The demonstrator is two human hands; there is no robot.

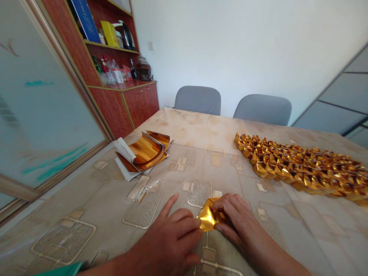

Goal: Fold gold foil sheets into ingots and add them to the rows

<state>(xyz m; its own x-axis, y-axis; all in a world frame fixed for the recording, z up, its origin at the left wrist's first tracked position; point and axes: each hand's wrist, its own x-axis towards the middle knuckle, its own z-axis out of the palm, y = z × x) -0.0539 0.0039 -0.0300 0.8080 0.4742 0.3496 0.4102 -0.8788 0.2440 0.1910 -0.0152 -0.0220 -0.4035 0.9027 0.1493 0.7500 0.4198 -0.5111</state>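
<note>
A small folded piece of gold foil paper [208, 217] is on the patterned table between my two hands. My right hand [237, 218] grips its right side, thumb below and fingers bent over the top. At the left corner, the fingertips of my left hand [175, 239] meet the foil, the outer finger sticking up and apart. How firmly the left fingers pinch is partly hidden. Farther off to the left lies a curled stack of gold foil sheets [146, 151] with white backs. Many folded gold foil pieces [304, 165] sit in tight rows on the right.
A patterned cover lies over the table [178, 126]. Two grey chairs [198, 99] stand at its far side against the white wall. On the left are a reddish-brown cabinet [140, 103] with bottles and a kettle, and a frosted sliding door [48, 99].
</note>
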